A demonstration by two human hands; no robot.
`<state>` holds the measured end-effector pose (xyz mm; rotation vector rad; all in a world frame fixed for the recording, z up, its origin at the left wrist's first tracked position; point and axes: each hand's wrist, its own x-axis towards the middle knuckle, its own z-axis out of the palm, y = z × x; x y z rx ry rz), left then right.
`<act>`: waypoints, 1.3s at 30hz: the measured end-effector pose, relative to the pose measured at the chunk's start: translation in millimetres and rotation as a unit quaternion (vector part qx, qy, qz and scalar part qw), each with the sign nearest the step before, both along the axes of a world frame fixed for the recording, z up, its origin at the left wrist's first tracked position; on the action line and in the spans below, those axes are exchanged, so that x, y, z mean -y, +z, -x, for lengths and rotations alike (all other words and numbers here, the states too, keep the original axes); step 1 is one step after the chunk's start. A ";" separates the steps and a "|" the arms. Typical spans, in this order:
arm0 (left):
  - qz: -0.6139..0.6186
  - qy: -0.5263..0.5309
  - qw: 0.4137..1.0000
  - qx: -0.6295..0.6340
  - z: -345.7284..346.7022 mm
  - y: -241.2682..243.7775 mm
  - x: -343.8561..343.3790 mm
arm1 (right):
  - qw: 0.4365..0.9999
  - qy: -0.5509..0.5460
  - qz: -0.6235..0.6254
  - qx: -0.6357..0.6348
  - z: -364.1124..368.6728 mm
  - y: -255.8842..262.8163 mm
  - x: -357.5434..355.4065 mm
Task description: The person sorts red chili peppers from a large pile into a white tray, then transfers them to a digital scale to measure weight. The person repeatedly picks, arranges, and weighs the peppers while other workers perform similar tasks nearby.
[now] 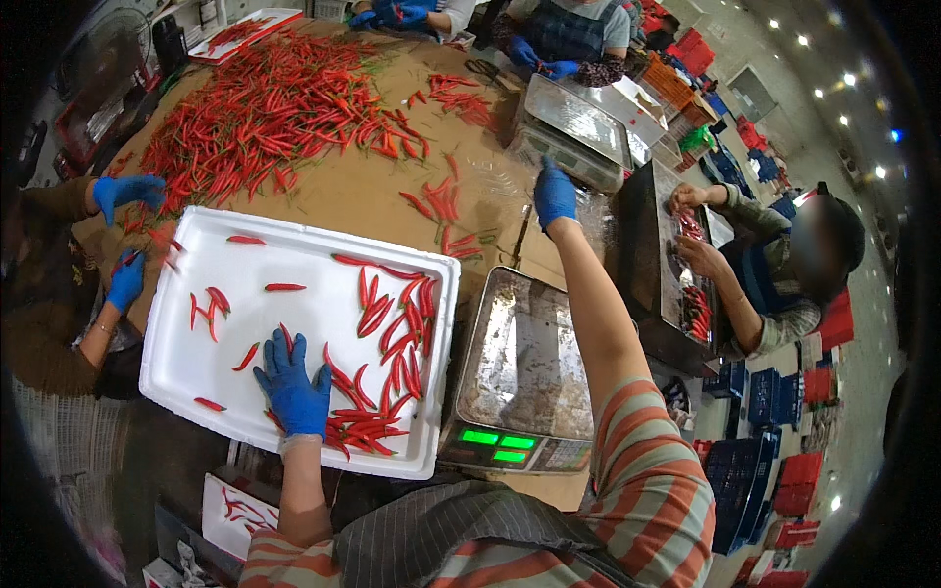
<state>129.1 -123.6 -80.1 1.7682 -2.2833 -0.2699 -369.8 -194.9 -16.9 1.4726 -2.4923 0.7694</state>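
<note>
A white foam tray with scattered red chili peppers lies before me. My left hand, in a blue glove, rests with spread fingers over the tray's lower middle; a chili shows at its fingertips, and whether it is gripped is hidden. My right hand, also gloved in blue, reaches out over clear plastic packaging beside the far scale; its fingers point away and what they touch is not clear. Below that arm stands a nearer digital scale with a bare, stained metal pan and lit green displays.
A large heap of red chilies covers the table's far left. A co-worker's gloved hands are left of the tray. The second scale stands far right, near a packing machine where another person handles chilies. Two more people work across the table.
</note>
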 end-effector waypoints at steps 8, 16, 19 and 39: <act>0.009 0.003 1.000 0.002 -2.7 -6.4 -0.1 | 0.801 0.153 0.193 0.546 -52.4 66.0 -94.6; 0.035 -0.016 0.999 0.001 -3.3 -13.7 0.7 | 0.838 0.098 0.094 0.528 -95.4 64.6 -180.8; 0.053 -0.014 0.998 0.011 -8.7 -17.7 1.5 | 0.845 0.164 -0.038 0.508 -83.0 58.6 -203.4; 0.060 -0.033 0.997 0.042 -9.8 -27.2 4.1 | 0.995 0.096 0.018 -0.018 -122.9 57.9 -249.9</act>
